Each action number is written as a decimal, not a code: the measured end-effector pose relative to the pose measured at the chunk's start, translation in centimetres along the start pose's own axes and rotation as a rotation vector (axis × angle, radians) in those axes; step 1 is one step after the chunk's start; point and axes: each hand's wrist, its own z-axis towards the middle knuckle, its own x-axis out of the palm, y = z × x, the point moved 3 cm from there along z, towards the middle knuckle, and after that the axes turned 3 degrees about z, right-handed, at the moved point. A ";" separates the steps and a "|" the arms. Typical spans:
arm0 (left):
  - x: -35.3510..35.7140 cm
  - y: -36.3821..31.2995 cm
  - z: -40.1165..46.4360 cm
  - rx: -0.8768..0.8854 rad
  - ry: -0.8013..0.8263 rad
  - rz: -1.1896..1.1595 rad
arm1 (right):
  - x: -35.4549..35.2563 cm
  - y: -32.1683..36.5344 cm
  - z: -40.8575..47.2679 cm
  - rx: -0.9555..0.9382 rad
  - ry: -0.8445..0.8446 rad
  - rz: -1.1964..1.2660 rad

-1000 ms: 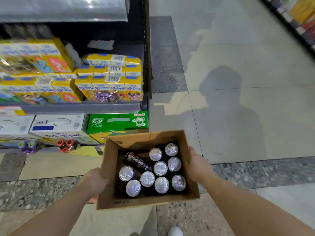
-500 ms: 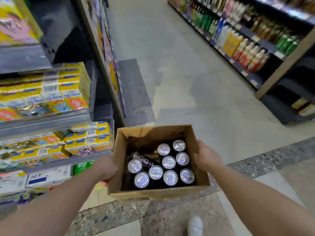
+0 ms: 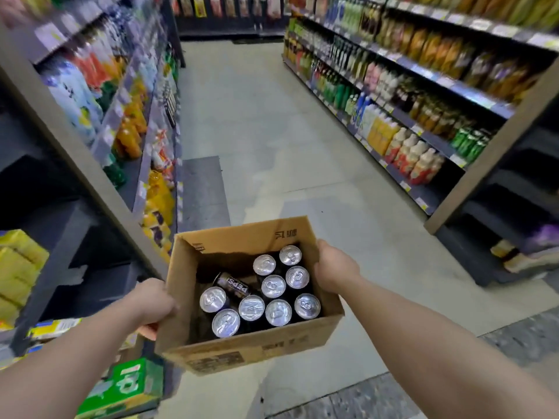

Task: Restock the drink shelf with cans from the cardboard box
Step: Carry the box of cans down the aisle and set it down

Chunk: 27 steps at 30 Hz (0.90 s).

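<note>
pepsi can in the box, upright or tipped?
Tipped: the Pepsi can lies on its side, label showing, among upright cans showing silver tops.

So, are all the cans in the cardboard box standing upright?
No, one Pepsi can lies on its side among the upright cans in the cardboard box.

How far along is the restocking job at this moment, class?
Done: nothing shelved that can be seen. In hand: the left hand and right hand carry the open brown cardboard box down the aisle. Left: all its contents, eight upright silver-topped dark cans and one lying black Pepsi can, must go onto a drink shelf.
</note>
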 end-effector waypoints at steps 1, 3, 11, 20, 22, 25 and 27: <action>-0.5 -1.5 0.9 -0.012 0.010 -0.012 | -0.6 0.0 1.9 0.004 0.008 -0.009; -1.9 -4.4 3.0 -0.022 0.009 0.001 | -1.8 0.2 5.8 0.003 0.027 -0.024; -8.5 -15.5 14.8 -0.015 -0.015 0.081 | -6.2 1.6 23.1 -0.015 0.030 0.016; -13.3 -26.8 25.7 -0.141 -0.021 -0.053 | -10.9 4.2 43.5 -0.145 0.060 -0.012; -13.9 -28.5 28.1 -0.185 -0.039 -0.086 | -12.1 5.4 48.0 -0.205 0.072 -0.017; -14.6 -31.2 30.7 -0.243 -0.090 -0.144 | -14.4 7.3 53.6 -0.293 0.096 -0.036; -14.9 -32.6 32.4 -0.286 -0.093 -0.213 | -15.5 8.9 57.5 -0.361 0.111 -0.056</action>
